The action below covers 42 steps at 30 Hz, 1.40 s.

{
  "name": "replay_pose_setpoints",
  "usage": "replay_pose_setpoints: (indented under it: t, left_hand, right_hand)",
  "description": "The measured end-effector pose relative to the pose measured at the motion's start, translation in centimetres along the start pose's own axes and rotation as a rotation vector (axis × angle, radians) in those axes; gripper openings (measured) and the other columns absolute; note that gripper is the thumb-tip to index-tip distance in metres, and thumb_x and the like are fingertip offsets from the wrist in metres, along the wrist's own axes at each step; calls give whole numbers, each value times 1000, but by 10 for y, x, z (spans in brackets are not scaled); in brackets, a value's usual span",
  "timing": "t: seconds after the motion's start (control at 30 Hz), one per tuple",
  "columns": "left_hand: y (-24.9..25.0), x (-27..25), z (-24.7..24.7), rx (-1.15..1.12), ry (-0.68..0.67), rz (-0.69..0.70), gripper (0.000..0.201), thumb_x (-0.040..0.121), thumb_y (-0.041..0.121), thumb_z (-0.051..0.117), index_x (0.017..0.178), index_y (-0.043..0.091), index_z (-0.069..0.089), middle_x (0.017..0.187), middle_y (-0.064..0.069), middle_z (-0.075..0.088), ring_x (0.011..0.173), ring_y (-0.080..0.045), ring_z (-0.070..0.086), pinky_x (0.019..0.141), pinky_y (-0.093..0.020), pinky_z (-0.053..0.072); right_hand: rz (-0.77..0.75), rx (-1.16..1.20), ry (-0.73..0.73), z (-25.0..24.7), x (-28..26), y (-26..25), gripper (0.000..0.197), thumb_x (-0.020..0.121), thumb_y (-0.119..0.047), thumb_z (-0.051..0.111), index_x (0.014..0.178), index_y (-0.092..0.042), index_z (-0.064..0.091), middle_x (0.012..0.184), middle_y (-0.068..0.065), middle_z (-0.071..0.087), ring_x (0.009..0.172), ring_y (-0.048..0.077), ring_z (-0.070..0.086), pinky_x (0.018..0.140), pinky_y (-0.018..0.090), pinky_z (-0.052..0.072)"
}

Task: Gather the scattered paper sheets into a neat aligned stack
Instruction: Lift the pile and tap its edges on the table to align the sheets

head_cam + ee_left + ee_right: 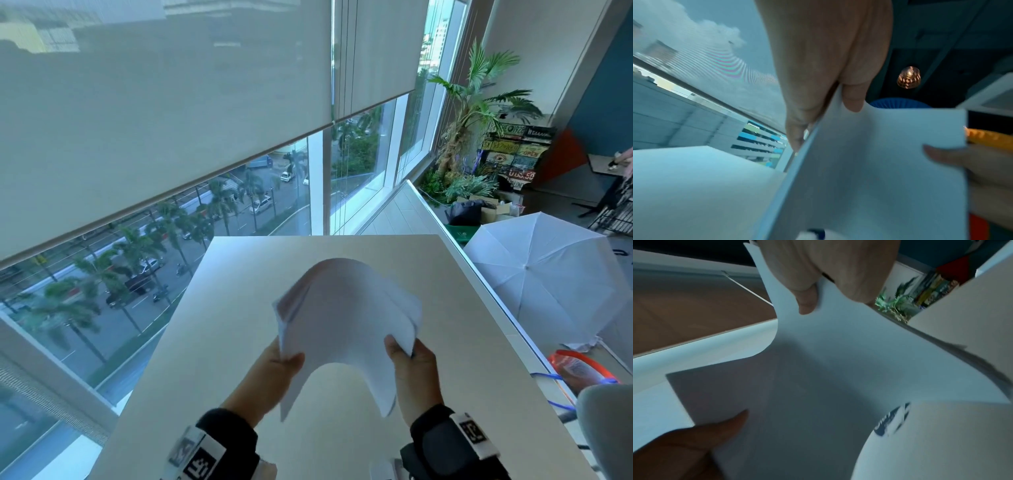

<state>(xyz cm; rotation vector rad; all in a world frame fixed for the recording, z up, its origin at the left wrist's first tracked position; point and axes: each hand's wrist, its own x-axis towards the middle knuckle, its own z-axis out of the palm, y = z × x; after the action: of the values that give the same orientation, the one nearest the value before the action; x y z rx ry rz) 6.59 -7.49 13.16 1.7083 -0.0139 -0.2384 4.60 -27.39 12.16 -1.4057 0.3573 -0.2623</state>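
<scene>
A bundle of white paper sheets (346,315) is held up above the beige table (462,359), bowed into an arch with its sides hanging down. My left hand (279,361) pinches the bundle's left side, thumb on top. My right hand (409,358) pinches the right side the same way. In the left wrist view the sheets (875,170) run between thumb and fingers (854,99). In the right wrist view the paper (838,356) bends under my thumb (807,303). The sheet edges on the right are fanned and uneven.
Behind the table stands a large window with a roller blind (171,120). A white umbrella (541,274) lies on the floor to the right, with plants (469,113) and boxes behind it. An orange and blue object (579,370) sits by the table's right edge.
</scene>
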Motion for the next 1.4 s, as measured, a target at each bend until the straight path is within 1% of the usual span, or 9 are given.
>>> replay_pose_setpoints:
  t: [0.1, 0.23, 0.37, 0.6, 0.73, 0.83, 0.97, 1.1, 1.4]
  left_hand:
    - [-19, -12, 20, -22, 2, -35, 47, 73, 25, 49, 118, 12, 54, 107, -2, 65, 99, -20, 59, 93, -30, 44]
    - [-32, -16, 21, -63, 73, -114, 30, 93, 13, 46, 122, 10, 55, 116, -9, 65, 109, -26, 60, 102, -39, 43]
    - [-41, -19, 18, -49, 101, -114, 19, 84, 23, 49, 100, 25, 61, 108, -6, 68, 104, -24, 62, 88, -30, 47]
    - [-35, -18, 25, -144, 250, -64, 26, 92, 7, 47, 87, 21, 68, 92, -3, 72, 94, -28, 64, 94, -47, 47]
    - [-26, -20, 17, -139, 260, 7, 27, 91, 4, 49, 84, 24, 66, 69, 16, 73, 76, -10, 65, 76, -27, 52]
    - [-23, -24, 8, -107, 309, 65, 26, 86, 4, 58, 79, 28, 63, 65, 12, 73, 70, -6, 64, 67, -22, 49]
    - [-24, -24, 12, -139, 420, 133, 28, 80, 4, 66, 82, 31, 62, 85, 5, 69, 83, -12, 64, 75, -26, 49]
    - [-30, -19, 10, -134, 465, 108, 30, 79, 0, 66, 75, 30, 63, 68, 10, 69, 75, -15, 62, 73, -29, 49]
    - [-33, -9, -19, -188, 360, 17, 23, 56, 13, 75, 77, 17, 68, 63, 7, 72, 65, -15, 64, 63, -26, 51]
  right_hand:
    - [17, -51, -23, 12, -13, 14, 17, 92, -3, 51, 97, -3, 67, 81, 2, 65, 70, 12, 57, 57, 10, 47]
    - [71, -57, -43, 13, -20, 27, 25, 92, -3, 49, 112, 0, 64, 103, 9, 67, 94, 20, 59, 88, 30, 46]
    - [97, -113, -108, 4, -20, 34, 24, 93, -3, 49, 96, -19, 65, 92, -4, 68, 88, 12, 63, 72, 11, 51]
    - [146, -90, -79, 6, -20, 27, 25, 95, -12, 47, 83, -26, 64, 89, -2, 69, 86, 17, 63, 82, 30, 50]
    - [96, -59, -131, -2, -15, 18, 22, 93, -9, 50, 86, -25, 64, 89, -3, 69, 85, 15, 64, 78, 25, 51]
    - [96, -89, -168, -12, -14, 19, 20, 87, -6, 59, 86, -25, 63, 87, -3, 69, 88, 19, 66, 68, 23, 52]
    - [90, -122, -56, -16, -11, 30, 28, 80, -1, 68, 99, -22, 63, 92, -5, 66, 93, 23, 63, 83, 36, 49]
    - [49, -90, 59, -18, 0, 29, 33, 78, -4, 70, 91, -33, 61, 103, 1, 67, 103, 30, 61, 96, 50, 48]
    - [-98, -257, 122, -31, 19, 5, 61, 79, -4, 66, 133, -22, 43, 130, 4, 51, 120, 22, 48, 105, 39, 39]
